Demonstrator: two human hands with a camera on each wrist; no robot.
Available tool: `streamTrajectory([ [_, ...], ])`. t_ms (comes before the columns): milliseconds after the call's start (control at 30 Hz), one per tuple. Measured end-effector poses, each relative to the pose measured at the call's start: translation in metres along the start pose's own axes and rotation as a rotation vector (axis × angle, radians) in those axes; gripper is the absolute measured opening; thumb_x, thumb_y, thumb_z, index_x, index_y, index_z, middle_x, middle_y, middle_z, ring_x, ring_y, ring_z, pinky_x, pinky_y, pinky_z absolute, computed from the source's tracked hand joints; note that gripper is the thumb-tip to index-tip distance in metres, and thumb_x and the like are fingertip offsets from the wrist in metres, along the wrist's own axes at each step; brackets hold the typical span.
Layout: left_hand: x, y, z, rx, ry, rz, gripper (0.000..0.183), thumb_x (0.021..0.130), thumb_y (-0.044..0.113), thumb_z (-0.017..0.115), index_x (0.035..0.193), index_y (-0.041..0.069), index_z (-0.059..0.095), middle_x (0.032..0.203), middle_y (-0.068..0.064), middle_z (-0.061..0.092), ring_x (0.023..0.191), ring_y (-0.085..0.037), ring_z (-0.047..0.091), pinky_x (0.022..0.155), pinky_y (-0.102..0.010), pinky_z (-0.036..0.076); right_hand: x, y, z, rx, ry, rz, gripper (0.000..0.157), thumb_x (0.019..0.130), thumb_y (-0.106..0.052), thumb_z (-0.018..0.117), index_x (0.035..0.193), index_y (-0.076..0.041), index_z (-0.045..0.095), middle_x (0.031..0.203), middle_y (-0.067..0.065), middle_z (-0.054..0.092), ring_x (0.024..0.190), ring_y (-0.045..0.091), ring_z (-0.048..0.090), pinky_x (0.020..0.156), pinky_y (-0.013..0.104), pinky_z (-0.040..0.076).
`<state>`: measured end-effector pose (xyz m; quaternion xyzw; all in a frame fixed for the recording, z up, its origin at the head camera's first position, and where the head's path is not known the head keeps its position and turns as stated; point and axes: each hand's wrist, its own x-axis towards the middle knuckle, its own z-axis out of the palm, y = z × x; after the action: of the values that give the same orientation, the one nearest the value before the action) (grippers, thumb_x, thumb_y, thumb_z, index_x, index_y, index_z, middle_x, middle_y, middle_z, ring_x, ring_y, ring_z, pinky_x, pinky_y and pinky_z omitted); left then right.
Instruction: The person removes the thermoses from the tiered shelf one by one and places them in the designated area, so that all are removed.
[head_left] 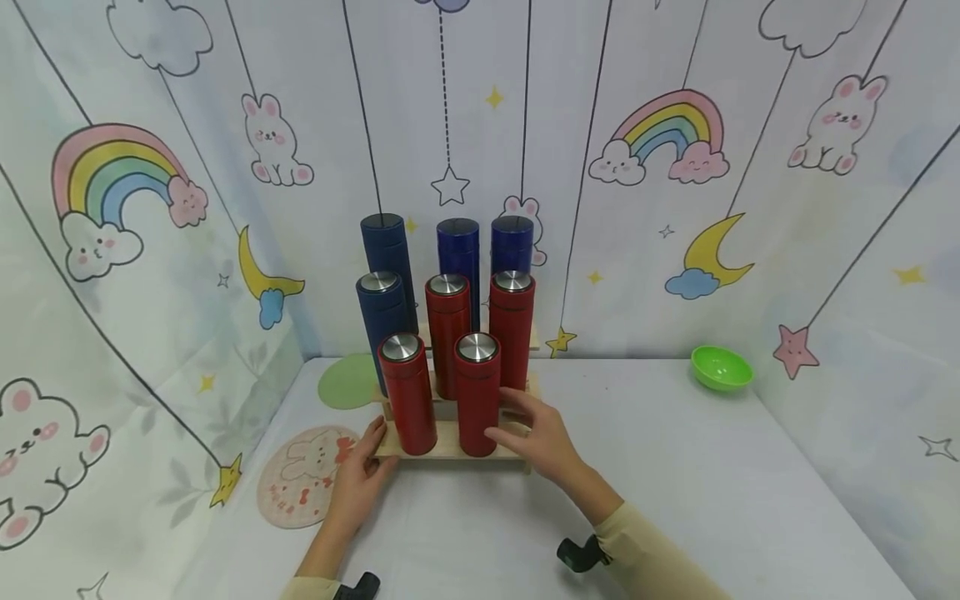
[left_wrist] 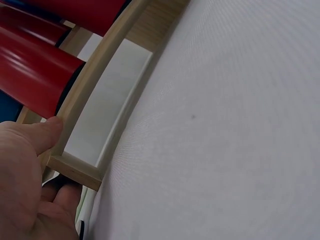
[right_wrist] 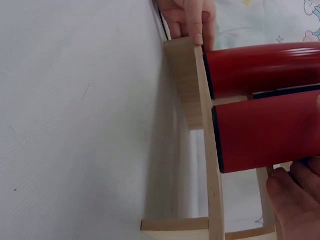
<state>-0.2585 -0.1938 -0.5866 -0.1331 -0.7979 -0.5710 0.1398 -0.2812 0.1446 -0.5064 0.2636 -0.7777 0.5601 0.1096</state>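
A stepped wooden rack (head_left: pixel 446 443) bears several upright thermos bottles in three rows. My left hand (head_left: pixel 358 482) grips its front left end; in the left wrist view the thumb (left_wrist: pixel 49 134) lies on the top slat and the other fingers are below the end block (left_wrist: pixel 75 172). My right hand (head_left: pixel 543 437) holds the front right red thermos (head_left: pixel 477 408) low on its right side, thumb at the front and fingers behind. Beside it stands another red thermos (head_left: pixel 411 404) with a silver lid top. The right wrist view shows both red bases on the front slat (right_wrist: pixel 212 175).
Behind are two red thermoses, a blue thermos (head_left: pixel 381 325) at middle left, and three blue ones in back. A green round mat (head_left: pixel 347 383) and a pink rabbit mat (head_left: pixel 288 487) lie at left. A green bowl (head_left: pixel 722 369) sits far right, near the patterned curtain (head_left: pixel 615 250).
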Motion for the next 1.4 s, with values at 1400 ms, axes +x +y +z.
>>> streamTrajectory([
  [1400,-0.002,-0.007,0.002,0.073,0.021,0.049,0.054,0.105,0.008,0.072,0.157,0.002,0.056,0.169,-0.018,0.042,0.156,-0.042,0.037,0.107,-0.006,0.035,0.007,0.003,0.015,0.043,0.056,0.082,0.065,0.089,-0.024,0.093,0.148,-0.017,0.066,0.136,0.002,0.074,0.122,0.026,0.072,0.099,0.052,0.061],
])
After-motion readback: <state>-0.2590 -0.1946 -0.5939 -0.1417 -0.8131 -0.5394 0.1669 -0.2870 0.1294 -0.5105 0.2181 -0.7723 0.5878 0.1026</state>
